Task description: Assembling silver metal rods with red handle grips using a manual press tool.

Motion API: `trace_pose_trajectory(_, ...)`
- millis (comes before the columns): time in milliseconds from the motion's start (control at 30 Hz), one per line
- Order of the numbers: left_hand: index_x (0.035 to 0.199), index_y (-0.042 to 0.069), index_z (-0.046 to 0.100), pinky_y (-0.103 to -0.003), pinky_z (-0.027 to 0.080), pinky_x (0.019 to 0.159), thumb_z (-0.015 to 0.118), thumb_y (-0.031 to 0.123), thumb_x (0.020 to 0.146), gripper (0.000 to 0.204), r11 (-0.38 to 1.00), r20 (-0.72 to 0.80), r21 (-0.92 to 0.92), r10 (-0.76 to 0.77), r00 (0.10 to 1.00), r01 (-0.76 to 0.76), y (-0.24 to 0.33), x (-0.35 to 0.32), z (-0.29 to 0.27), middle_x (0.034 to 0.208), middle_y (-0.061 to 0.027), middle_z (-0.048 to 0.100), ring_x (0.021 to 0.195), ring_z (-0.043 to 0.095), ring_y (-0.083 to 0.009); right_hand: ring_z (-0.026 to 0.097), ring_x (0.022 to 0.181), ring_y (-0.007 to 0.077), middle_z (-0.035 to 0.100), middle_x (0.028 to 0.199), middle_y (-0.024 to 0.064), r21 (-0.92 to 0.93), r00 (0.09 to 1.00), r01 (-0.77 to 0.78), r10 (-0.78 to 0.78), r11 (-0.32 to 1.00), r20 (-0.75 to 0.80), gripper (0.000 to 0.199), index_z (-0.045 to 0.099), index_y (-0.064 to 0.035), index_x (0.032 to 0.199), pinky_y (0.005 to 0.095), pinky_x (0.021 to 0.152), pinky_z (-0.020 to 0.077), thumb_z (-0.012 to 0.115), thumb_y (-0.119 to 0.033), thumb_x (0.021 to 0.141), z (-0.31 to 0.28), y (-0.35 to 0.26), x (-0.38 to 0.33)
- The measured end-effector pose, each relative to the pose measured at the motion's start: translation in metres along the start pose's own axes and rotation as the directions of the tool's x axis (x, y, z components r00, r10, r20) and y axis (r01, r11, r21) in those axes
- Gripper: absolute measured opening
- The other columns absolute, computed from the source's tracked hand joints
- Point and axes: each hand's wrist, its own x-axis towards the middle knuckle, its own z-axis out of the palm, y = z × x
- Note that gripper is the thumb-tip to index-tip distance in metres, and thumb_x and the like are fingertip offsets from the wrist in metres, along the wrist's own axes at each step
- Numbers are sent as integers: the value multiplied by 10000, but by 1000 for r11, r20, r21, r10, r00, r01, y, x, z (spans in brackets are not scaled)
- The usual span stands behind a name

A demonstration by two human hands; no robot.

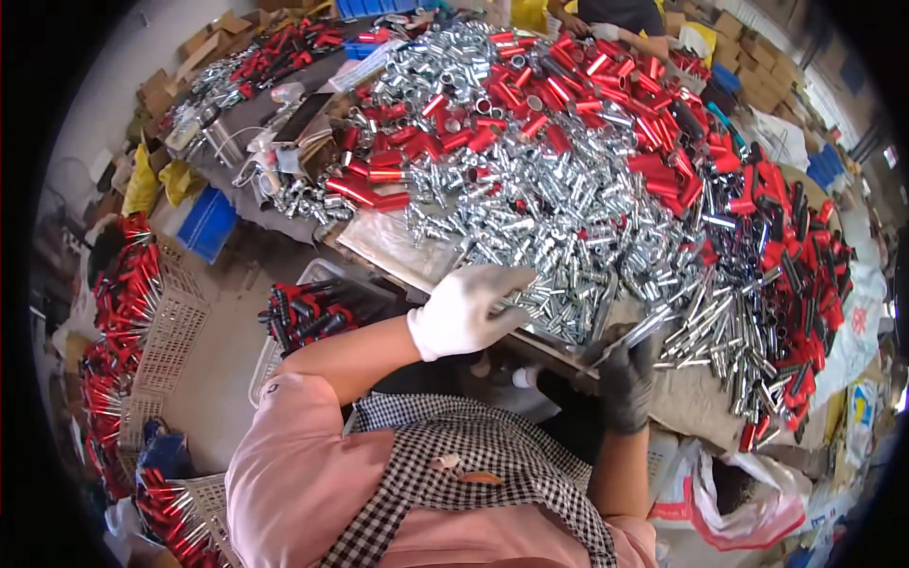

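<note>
My left hand (pixel 466 312), in a white glove, hovers at the near edge of a pile of small silver metal fittings (pixel 559 213). Its thumb and fingers are apart, and nothing shows between them. My right hand (pixel 629 383), in a dark grey glove, is closed on a slim silver metal rod (pixel 648 327) that points up and to the right. Just right of it lies a heap of similar long metal rods (pixel 715 322). Red tubes (pixel 606 80) are piled on the far side of the fittings.
Black-and-red handled pieces (pixel 810 275) are heaped at the table's right. A basket of red-and-black handles (pixel 312 308) stands left of my arm; more crates (pixel 175 346) line the left. Plastic bags (pixel 739 497) lie lower right. Another person (pixel 615 19) is across the table.
</note>
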Motion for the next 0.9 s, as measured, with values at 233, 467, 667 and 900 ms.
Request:
trace_pose_trajectory(233, 976, 68, 642, -454, 515, 695, 618, 235, 847, 212, 908, -210, 371, -123, 970, 196, -124, 126, -49, 889, -192, 668, 808, 650, -394, 503, 636, 116, 538, 820, 34, -97, 973, 182, -165, 979, 159, 307, 485, -88, 1186, 245, 498, 410, 612, -224, 942, -10, 24, 1)
trace_pose_trajectory(467, 1016, 42, 721, -446, 505, 916, 505, 257, 835, 354, 655, -284, 533, -458, 843, 535, -260, 243, -111, 1090, -229, 669, 1022, 647, -384, 403, 507, 95, 422, 601, -24, 125, 987, -147, 154, 981, -50, 374, 525, -121, 733, 247, 442, 309, 538, -388, 996, 8, 10, 11)
trace_pose_trajectory(667, 1033, 20, 725, -427, 517, 907, 551, 170, 802, 326, 512, -56, 752, -578, 814, 415, -286, 283, -91, 1101, -227, 678, 1039, 662, -357, 393, 489, 93, 445, 582, -21, 60, 985, -111, 118, 992, -127, 418, 490, -133, 654, 243, 448, 294, 588, -404, 957, 4, 5, 25)
trace_pose_trajectory(900, 1162, 96, 686, -416, 497, 952, 556, 160, 832, 360, 620, 72, 739, -462, 884, 264, -302, 297, -72, 1147, -188, 674, 1074, 651, -330, 402, 488, 102, 472, 594, -19, 146, 968, -193, 213, 970, -134, 405, 477, -136, 635, 254, 447, 301, 618, -370, 933, 7, 8, 29)
